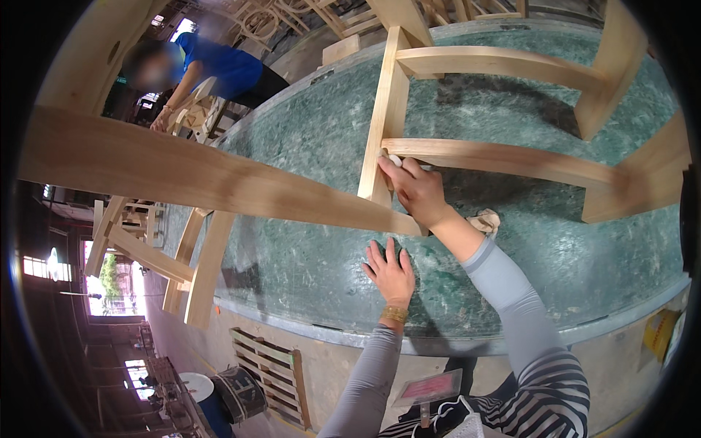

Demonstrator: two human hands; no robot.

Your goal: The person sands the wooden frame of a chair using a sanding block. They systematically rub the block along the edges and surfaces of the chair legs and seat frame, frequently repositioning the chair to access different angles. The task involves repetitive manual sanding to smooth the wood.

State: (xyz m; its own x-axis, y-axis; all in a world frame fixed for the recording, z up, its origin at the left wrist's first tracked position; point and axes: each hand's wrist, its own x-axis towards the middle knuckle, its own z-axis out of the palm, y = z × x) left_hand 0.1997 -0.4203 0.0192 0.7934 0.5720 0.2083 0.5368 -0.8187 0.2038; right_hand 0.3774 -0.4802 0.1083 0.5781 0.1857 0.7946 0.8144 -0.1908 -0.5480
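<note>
Pale, grained wooden beam (204,177) slants near matching, gently bowed rails (504,159).

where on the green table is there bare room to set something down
The green tabletop is bare right of your grey right sleeve, below the nearer wooden leg. Another patch shows between the long beam and the short crosspiece. It is crowded around your right hand, where beam, crosspiece and lower curved rail converge, with a crumpled cloth nearby.

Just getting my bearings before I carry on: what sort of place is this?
Probably a wooden-furniture workshop: a pale, unpainted wooden frame with curved rails rests on a scuffed green worktable, and a person in a blue top leans over pale wooden pieces beyond it.
</note>
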